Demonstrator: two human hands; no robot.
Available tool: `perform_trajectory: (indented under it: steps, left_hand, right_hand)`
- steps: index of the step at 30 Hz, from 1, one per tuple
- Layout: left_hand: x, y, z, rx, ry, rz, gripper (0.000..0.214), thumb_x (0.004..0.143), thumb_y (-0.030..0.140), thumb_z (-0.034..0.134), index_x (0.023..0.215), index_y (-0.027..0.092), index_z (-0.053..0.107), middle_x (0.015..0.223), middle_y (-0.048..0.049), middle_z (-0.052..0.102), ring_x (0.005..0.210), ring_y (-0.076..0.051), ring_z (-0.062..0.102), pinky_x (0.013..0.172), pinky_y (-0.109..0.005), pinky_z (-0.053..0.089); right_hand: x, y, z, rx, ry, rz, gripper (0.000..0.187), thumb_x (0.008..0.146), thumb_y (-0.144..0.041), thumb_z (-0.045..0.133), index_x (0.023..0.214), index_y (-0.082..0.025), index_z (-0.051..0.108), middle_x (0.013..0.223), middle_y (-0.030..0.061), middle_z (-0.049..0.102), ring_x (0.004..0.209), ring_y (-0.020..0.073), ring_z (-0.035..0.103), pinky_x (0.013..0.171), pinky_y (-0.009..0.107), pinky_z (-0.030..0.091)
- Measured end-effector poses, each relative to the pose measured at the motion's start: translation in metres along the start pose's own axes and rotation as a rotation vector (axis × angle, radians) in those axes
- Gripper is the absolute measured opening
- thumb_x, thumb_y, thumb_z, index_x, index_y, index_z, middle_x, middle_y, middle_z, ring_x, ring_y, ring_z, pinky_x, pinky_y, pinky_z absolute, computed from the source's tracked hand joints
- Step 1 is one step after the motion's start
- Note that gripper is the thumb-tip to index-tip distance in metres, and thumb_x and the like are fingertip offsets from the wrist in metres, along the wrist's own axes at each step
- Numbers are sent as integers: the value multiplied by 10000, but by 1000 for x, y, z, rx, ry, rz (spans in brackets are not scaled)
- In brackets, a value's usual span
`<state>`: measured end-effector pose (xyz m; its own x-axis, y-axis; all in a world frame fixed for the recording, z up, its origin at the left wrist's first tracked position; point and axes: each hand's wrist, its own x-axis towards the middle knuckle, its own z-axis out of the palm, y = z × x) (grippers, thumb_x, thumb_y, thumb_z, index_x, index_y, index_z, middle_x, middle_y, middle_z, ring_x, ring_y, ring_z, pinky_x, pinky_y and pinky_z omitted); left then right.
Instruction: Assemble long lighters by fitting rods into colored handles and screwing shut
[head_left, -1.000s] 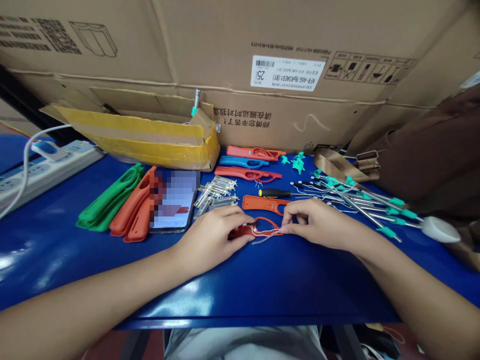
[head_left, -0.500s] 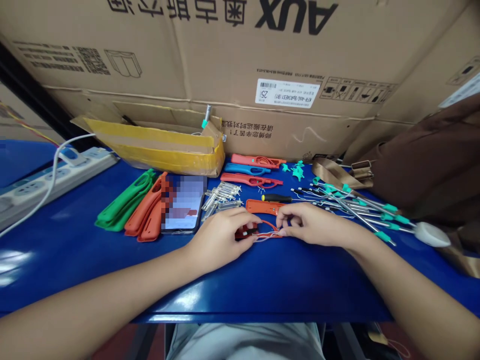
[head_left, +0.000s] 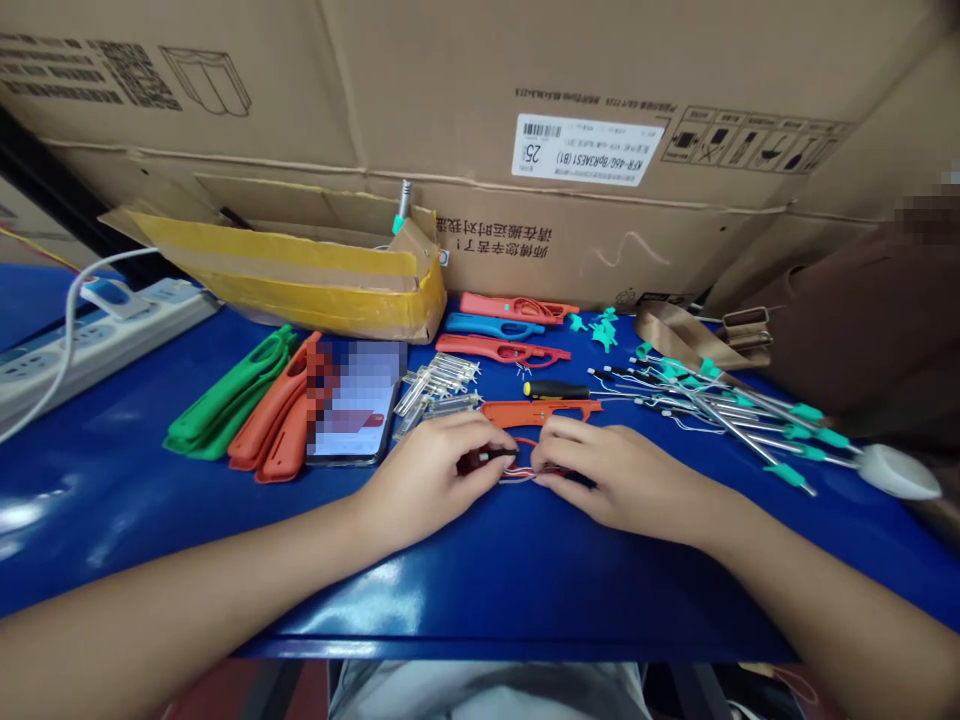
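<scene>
My left hand [head_left: 431, 478] and my right hand [head_left: 611, 475] meet over a small red plastic handle shell [head_left: 517, 462] with thin white wires, lying on the blue table [head_left: 487, 570]. The fingers of both hands are curled and pinch the shell and its wires. My left fingertips also press a small dark part with a metal tip against the shell. Just behind the hands lies an orange handle shell [head_left: 536, 410], and past it a black-handled screwdriver [head_left: 555, 389].
Green and orange shells [head_left: 247, 405] are stacked at left beside a phone [head_left: 352, 405]. Clear small parts [head_left: 439, 385], red and blue handles [head_left: 502, 325], teal-capped metal probes [head_left: 735, 415], a yellow-taped box [head_left: 300, 280], a power strip [head_left: 97, 325] and large cartons surround them.
My right hand has slid left and lower, over the red shell, its fingers now flatter over the wires. The left hand keeps its pinch. The head view shifted slightly.
</scene>
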<state>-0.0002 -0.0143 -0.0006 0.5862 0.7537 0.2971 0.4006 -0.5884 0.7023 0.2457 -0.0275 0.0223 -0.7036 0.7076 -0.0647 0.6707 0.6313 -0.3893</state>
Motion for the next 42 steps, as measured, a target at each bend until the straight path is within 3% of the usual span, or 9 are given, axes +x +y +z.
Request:
perform_trajectory:
  steps: [7,10,14,23,27,34,42]
  left_hand:
    - [-1,-1,0,27,-14,16,116,986,194,641,1059,194,730,960,-1,749,844,-128,680,760,-236,507]
    - [-1,0,0,35,-11,26,118,985,193,642,1063,184,731,968,-6,753,862,-130,686,779,-235,506]
    - [-1,1,1,42,-8,33,132,943,175,685,1062,176,742,928,-4,739,767,-114,653,722,-223,498]
    - [2,3,1,-12,-20,-23,156,894,113,727,1031,171,775,846,4,736,694,-102,622,641,-205,470]
    - [2,3,0,-34,-9,-45,155,878,88,743,1005,169,776,834,13,744,650,-85,598,604,-185,450]
    - [0,1,3,-32,25,-39,165,861,85,763,1001,173,775,810,30,746,607,-67,569,576,-164,436]
    - [2,1,3,-26,0,-40,138,865,103,750,978,176,780,819,23,760,661,-85,630,618,-180,465]
  right_hand:
    - [0,0,-4,162,56,61,10,1007,-231,505,1010,-231,515,903,-4,587,725,141,539,672,286,397]
    - [-1,1,-7,225,58,108,31,974,-207,530,972,-228,508,735,-51,514,614,122,474,622,270,369]
    - [-1,2,-8,289,38,142,81,929,-158,541,941,-228,502,661,-78,465,565,110,442,575,255,335]
    - [3,8,-1,251,96,31,141,880,-93,561,952,-214,549,777,-54,528,613,96,428,621,246,347]
    - [2,8,-1,229,83,14,135,926,-143,577,1032,-209,626,831,-34,583,630,102,445,637,251,360]
    - [3,8,1,216,84,14,41,973,-226,614,980,-208,649,800,-38,587,642,106,463,647,255,358]
    - [5,7,5,235,119,9,88,995,-215,581,935,-201,644,906,2,636,751,124,539,676,258,376]
